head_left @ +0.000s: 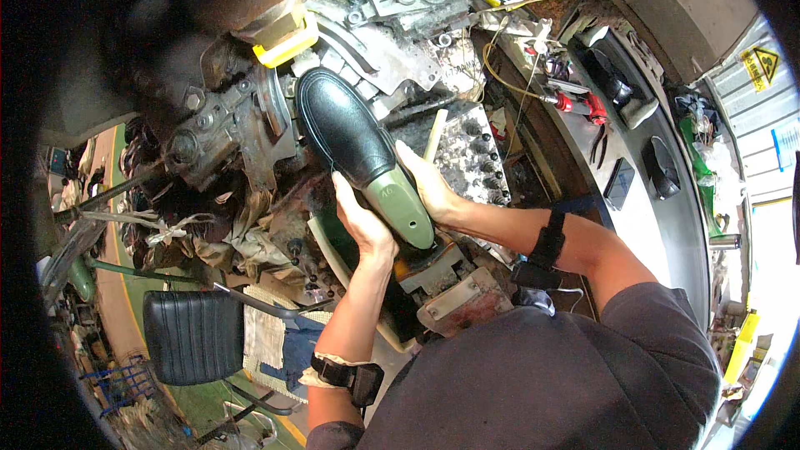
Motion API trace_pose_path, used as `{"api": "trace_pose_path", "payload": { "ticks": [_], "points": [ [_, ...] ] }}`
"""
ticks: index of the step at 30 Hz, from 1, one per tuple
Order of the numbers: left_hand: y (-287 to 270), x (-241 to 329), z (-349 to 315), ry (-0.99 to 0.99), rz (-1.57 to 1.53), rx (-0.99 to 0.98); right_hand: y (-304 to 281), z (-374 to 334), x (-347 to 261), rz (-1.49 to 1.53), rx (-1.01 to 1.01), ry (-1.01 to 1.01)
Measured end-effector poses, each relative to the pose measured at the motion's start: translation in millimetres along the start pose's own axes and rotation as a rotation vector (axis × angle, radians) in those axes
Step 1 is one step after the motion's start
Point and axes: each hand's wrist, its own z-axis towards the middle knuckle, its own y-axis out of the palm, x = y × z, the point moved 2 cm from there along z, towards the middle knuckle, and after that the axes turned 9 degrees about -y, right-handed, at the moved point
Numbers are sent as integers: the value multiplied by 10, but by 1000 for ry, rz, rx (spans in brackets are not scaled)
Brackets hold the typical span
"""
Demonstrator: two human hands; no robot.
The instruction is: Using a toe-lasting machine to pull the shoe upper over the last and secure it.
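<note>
"Where is the black leather shoe upper [340, 123] seen?"

"Stretched over a green shoe last [400, 202], it is clasped from both sides by the left hand [362, 222] and right hand [430, 190], toe toward a metal machine [204, 121]."

"Its handling?"

"Stiff, probably weighty, likely slick at the toe; it is best gripped around the bare end."

Left hand [363, 223] and right hand [430, 192] face each other, forearms [354, 308] bare.
</note>
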Motion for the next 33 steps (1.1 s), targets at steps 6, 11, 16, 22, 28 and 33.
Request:
{"api": "trace_pose_path", "payload": {
  "ticks": [6, 11, 16, 22, 28, 33],
  "points": [
    [-314, 142, -143, 29, 282, 52, -524, -182, -441, -572, 92, 184],
    [-69, 315, -555, 281, 568, -55, -1893, -383, -804, -1098, 269, 88],
    [373, 289, -683, 469, 1262, 95, -2375, -231, -283, -830, 404, 262],
    [381, 316, -669, 445, 1265, 108, -2613, -678, -411, -839, 673, -31],
    [437, 182, -687, 426, 1147, 71, -3062, -2128, -803, -694, 851, -83],
    [201, 133, -581, 516, 1222, 119, -3641, -3114, -1086, -550, 1102, -235]
  ]
}}
